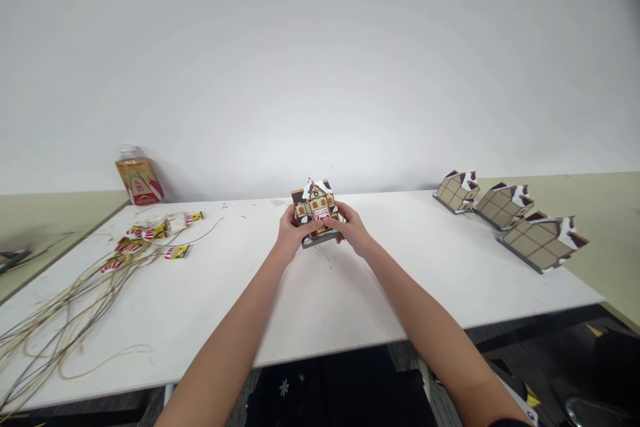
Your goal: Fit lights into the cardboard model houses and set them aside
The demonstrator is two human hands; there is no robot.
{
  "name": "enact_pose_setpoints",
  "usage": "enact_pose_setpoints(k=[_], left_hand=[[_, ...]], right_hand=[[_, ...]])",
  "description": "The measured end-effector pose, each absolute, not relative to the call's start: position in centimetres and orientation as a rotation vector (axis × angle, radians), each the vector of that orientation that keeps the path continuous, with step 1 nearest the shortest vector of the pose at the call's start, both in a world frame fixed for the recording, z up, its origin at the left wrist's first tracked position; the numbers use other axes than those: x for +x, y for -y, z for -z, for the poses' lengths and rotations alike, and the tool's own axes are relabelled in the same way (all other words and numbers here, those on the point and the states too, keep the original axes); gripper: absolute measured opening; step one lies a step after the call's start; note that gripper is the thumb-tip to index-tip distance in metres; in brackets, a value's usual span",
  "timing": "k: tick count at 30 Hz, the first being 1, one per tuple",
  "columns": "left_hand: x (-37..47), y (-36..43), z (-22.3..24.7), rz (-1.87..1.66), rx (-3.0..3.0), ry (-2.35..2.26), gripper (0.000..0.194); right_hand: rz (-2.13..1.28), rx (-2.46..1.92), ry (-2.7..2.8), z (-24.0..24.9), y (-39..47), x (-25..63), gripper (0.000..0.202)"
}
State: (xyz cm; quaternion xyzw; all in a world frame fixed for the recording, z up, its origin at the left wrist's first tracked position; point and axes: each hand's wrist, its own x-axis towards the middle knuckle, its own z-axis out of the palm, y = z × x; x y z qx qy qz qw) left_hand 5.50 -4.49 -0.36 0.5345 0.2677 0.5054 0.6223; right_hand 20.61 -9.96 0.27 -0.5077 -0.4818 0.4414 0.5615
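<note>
A small model house point(316, 203) with a snowy roof, yellow windows and a grey base is held up over the middle of the white table. My left hand point(291, 232) grips its left side, and my right hand point(354, 229) grips its right side. Both thumbs press on the front, near the sign and the red-and-white awning. The house is tilted a little, its decorated front towards me. Thin wires point(325, 255) hang below its base. The fingers behind the house are hidden.
Three similar houses point(540, 240) stand at the table's right, backs showing. On the left lie several yellow pieces with red-and-white stripes point(177, 252) and a bundle of long wires point(95, 293). A carton-like container point(140, 180) stands at the back left, by the wall point(320, 67).
</note>
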Motion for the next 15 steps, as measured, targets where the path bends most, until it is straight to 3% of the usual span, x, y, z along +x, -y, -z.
enact_pose_setpoints(k=[15], left_hand=[[5.50,4.32,0.83,-1.159,1.191,-0.625,0.060]], right_hand=[[-1.130,-1.277,1.121,0.16,9.84,20.91,0.058]])
